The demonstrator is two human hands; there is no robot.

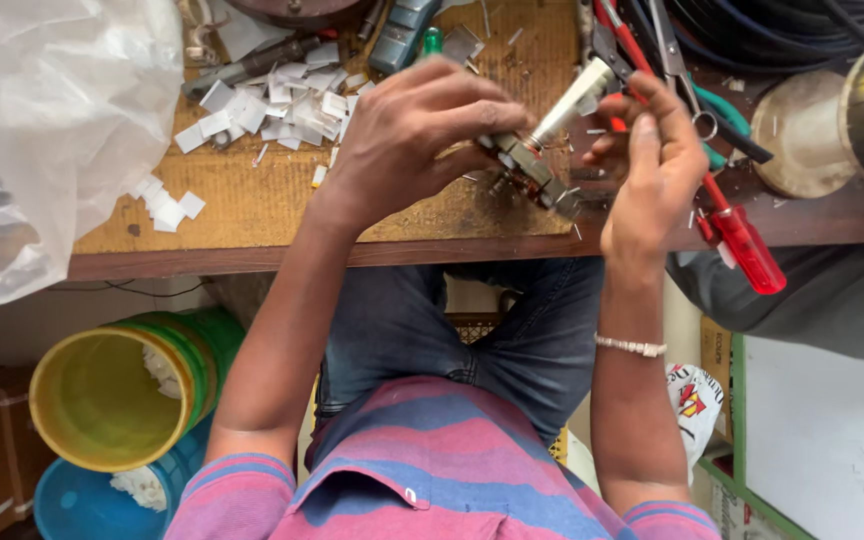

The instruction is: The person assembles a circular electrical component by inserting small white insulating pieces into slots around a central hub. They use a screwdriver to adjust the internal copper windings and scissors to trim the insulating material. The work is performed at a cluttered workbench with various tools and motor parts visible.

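Left hand (402, 140) grips the half-assembled metal part (537, 165), right hand (652, 165) pinching at its three o'clock end above the desk (252, 215).

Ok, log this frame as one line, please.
left hand: grips small metal part over workbench | right hand: fingers at part's end | red-handled screwdriver: lying beside

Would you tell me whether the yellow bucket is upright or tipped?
Tipped: the yellow bucket lies on its side, its open mouth facing the camera.
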